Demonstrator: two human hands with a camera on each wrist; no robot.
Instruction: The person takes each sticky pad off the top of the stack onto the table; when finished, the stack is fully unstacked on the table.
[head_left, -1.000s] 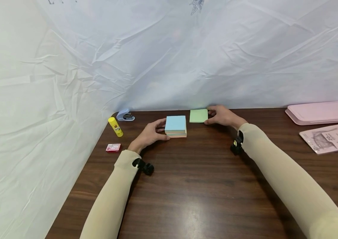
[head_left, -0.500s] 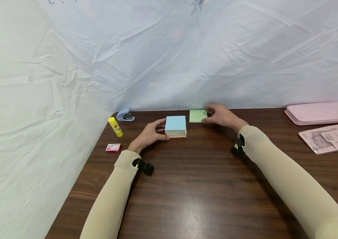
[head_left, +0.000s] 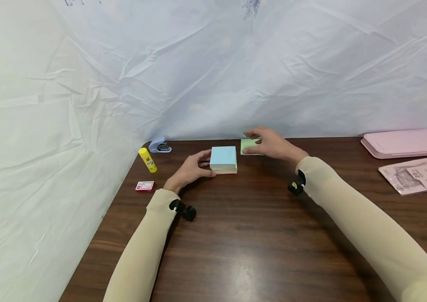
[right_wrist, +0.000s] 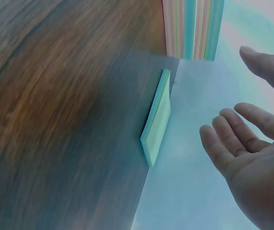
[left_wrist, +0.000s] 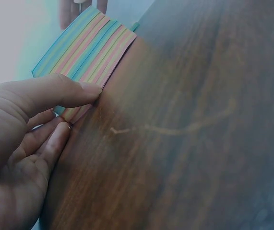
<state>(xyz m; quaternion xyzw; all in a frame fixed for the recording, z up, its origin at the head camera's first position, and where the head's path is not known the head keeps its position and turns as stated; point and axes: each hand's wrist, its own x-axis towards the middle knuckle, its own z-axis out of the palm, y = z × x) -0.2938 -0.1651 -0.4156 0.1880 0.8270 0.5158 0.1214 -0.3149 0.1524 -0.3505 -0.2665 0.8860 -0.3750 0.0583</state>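
Note:
A thick stack of multicoloured sticky notes [head_left: 223, 156], blue on top, sits near the table's back edge. My left hand [head_left: 190, 170] holds its left side; in the left wrist view the thumb [left_wrist: 74, 92] lies at the front corner, with fingers behind it. A thin green sticky note pad [head_left: 248, 146] lies flat just right of the stack, partly covered in the head view by my right hand [head_left: 270, 144]. The right wrist view shows that hand raised above the pad and apart from it, its fingers [right_wrist: 228, 134] loosely bent and holding nothing.
At the left are a small stapler [head_left: 160, 146], a yellow glue stick [head_left: 147, 160] and a small red-and-white box [head_left: 145, 186]. A pink case [head_left: 405, 143] and a flat pink packet [head_left: 418, 174] lie at the right. White sheeting [head_left: 213, 75] hangs behind the brown table [head_left: 243, 235].
My right hand has let go of the green pad's right side and moved left and up over it. The left hand stays at the stack.

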